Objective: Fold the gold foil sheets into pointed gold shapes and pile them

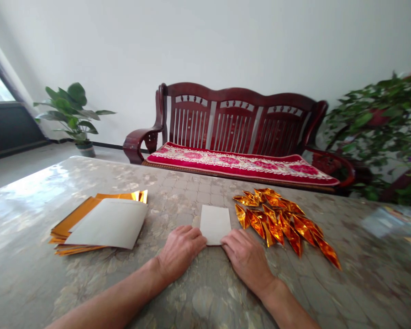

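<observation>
And we look first at the far edge of the surface (205, 301), running right across in front of the red wooden bench (233, 123), its corner rounding off at the left near the potted plant (77, 112). On the left flank sits the stack of gold sheets (78, 217), edges fanned unevenly, a pale sheet (108, 222) lying askew on top; over on the right, the folded gold pieces (277, 224) spread in a loose cluster, points outward. Between them, a lane of bare patterned surface on both sides of the small white paper (215, 225), which lies flat in the middle, its far edge untouched, its right side near the cluster. Now to the grip! The left hand (183, 251), fingers bent and drawn together, meets the paper's near left corner; the right hand (245, 257), likewise nearly closed, meets the near right corner. Both touch it, palms down, low over the surface; whether they pinch or merely press, I cannot tell from here.
</observation>
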Tool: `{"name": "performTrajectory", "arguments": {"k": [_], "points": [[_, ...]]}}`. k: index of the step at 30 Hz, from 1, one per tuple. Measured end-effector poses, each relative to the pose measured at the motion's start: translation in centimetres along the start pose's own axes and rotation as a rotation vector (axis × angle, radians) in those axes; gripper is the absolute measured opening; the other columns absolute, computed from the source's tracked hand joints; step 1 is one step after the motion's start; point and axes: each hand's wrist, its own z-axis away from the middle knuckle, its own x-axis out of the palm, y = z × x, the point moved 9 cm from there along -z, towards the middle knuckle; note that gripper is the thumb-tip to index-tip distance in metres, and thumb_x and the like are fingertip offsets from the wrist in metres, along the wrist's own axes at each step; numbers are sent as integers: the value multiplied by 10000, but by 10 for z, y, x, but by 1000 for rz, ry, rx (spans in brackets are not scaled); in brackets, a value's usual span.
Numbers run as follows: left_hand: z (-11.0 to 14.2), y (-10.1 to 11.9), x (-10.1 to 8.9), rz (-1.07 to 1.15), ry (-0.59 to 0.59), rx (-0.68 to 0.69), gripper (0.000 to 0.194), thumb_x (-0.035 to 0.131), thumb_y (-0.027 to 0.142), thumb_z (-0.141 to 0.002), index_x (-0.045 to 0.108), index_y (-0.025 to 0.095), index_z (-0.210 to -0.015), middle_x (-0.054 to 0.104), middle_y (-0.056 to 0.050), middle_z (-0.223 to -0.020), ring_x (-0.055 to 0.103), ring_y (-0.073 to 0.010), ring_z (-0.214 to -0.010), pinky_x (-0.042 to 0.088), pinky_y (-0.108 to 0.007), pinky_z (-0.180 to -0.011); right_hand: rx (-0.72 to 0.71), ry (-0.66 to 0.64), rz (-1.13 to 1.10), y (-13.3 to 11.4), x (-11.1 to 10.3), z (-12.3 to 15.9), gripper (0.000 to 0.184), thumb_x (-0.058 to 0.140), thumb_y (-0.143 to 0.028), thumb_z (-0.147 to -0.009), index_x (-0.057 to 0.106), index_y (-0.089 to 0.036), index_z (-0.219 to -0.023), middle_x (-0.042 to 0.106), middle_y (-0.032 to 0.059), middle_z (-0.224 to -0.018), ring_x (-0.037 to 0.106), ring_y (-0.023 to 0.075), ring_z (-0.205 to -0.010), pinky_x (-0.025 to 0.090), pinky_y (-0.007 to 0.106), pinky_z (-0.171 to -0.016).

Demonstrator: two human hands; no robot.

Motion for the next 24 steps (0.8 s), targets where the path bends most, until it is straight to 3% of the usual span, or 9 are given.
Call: {"name": "performTrajectory", "arguments": {"k": [4,9,14,24], "points": [[-4,-8,-1,159,21,-61,262,494,312,-1000,693,242,-844,657,-1,-839,597,-163,-823,410,-269,-736,56,-15,-87,6,1,0,114,598,-229,-942,682,-236,-864,631,21,-845,557,200,-846,391,305,-747],[-8,-20,1,301,13,-179,212,585,284,-946,678,223,-765,654,14,-801,612,-151,-833,396,-244,-726,153,-47,-116,16,4,-1,131,622,-244,-927,681,-235,-810,634,14,-823,574,196,-845,401,299,-746],[-10,-28,5,313,-23,-256,225,588,318,-937,671,211,-758,665,-1,-823,619,-168,-858,396,-255,-741,252,-85,-108,26,6,-1,131,662,-259,-897,664,-233,-768,645,3,-829,574,192,-855,394,295,-742],[-7,-31,4,319,-36,-305,208,606,315,-903,665,210,-733,668,-5,-792,610,-175,-831,379,-267,-730,267,-105,-106,27,7,0,174,624,-304,-926,665,-240,-768,654,-2,-812,554,188,-850,378,300,-744]]}}
